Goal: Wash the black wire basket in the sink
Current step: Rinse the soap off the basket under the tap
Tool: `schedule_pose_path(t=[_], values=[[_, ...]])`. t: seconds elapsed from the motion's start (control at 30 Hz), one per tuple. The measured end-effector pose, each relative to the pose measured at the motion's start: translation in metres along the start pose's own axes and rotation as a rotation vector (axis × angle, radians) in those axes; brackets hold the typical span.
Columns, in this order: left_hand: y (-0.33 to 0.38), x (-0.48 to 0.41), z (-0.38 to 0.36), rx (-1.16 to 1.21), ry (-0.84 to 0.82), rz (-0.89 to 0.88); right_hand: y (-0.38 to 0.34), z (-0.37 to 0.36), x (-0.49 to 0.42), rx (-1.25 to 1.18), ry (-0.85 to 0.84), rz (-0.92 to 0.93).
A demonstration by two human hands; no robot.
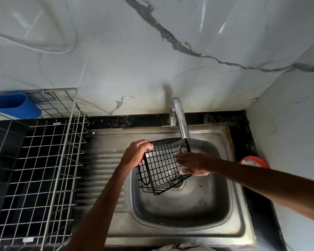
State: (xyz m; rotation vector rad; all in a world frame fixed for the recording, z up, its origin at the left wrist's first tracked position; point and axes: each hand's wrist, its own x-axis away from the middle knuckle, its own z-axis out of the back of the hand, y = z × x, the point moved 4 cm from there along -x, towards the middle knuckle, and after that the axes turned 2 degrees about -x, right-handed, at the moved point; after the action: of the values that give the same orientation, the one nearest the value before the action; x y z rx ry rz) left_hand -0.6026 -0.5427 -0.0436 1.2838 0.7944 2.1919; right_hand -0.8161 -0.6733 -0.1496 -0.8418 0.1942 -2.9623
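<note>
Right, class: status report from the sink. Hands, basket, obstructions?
Left hand grips black wire basket rim; right hand flat on its mesh. Basket tilted over sink basin, under tap. Nothing blocking it.

Bare left hand (137,153), bare right hand (192,163). Both forearms bare too, right out to the frame edge.

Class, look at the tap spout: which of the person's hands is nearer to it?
Right. The right hand lies just below the tap spout, flat against the black wire basket; the left hand grips the basket's left corner, farther off.
</note>
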Motion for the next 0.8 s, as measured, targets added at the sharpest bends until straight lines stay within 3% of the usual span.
schedule_pose_path(t=[0.1,0.23,0.43,0.67,0.8], values=[[0.006,0.0,0.002,-0.026,-0.062,-0.037,0.019,0.007,-0.002,0.084,0.114,-0.046],[0.016,0.0,0.008,0.002,-0.109,-0.033,0.033,0.041,-0.017,0.129,0.146,-0.096],[0.013,-0.003,0.017,0.005,-0.09,-0.039,0.027,0.029,-0.025,0.071,0.077,-0.114],[0.0,0.003,0.006,0.017,-0.143,0.036,-0.001,0.013,-0.016,-0.061,-0.091,0.071],[0.002,0.001,0.005,-0.005,-0.173,0.037,0.023,0.035,-0.02,-0.033,0.035,-0.011]])
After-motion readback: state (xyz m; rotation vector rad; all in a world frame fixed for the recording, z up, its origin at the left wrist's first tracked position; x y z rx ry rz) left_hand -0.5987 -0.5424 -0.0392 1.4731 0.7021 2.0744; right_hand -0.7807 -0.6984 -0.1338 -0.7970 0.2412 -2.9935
